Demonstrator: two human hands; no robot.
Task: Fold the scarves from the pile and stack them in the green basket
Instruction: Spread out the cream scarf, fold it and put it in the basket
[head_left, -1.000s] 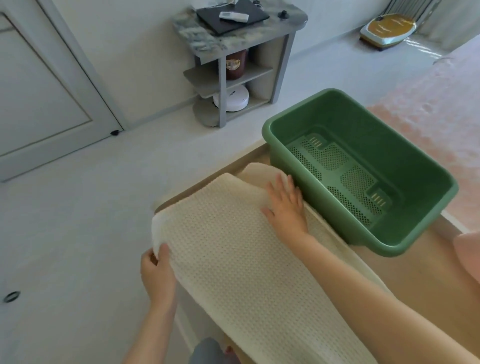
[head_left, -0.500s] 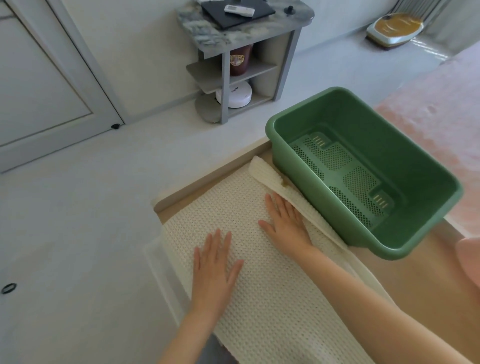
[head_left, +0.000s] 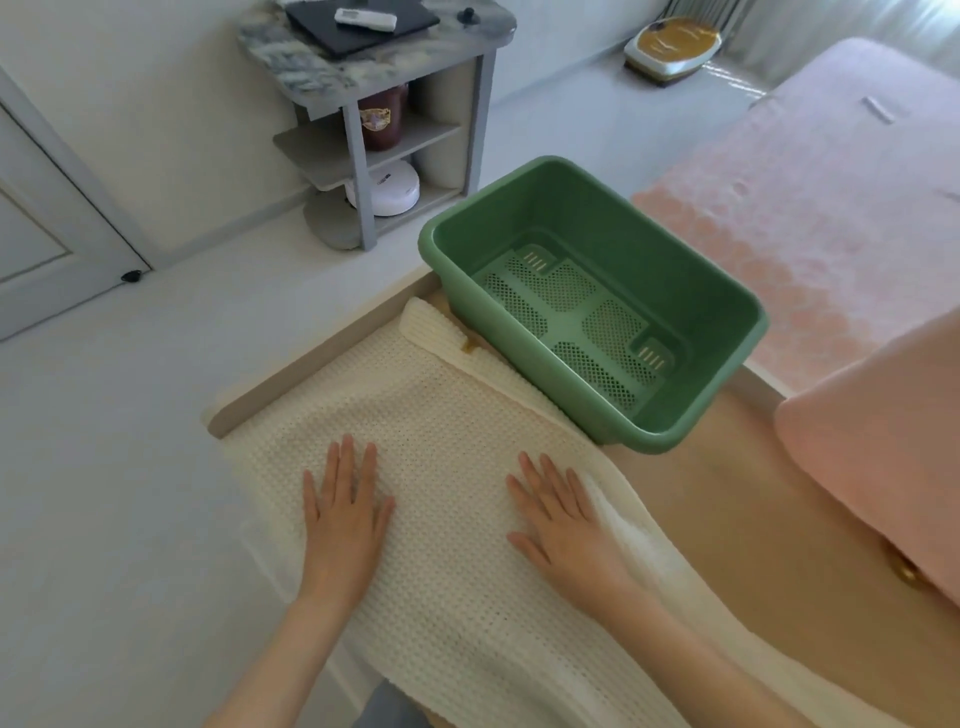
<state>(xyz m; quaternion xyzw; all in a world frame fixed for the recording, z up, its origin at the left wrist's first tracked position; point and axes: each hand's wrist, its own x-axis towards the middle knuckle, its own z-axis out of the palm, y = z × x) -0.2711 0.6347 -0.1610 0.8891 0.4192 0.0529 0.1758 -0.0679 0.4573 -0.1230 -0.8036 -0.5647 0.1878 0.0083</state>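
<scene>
The left hand (head_left: 345, 525) and right hand (head_left: 558, 525) lie flat, fingers straight, gripping nothing, pressing a cream scarf (head_left: 441, 405) spread along the table's (head_left: 727, 493) left edge. The empty basket (head_left: 675, 270) touches the scarf's far side. The scarf overhangs that edge, so lifting both palms could let it slide off.

Green basket (head_left: 649, 244) open above; near wall just beside scarf (head_left: 441, 467); pink cloth (head_left: 872, 467) crowds right side.
</scene>
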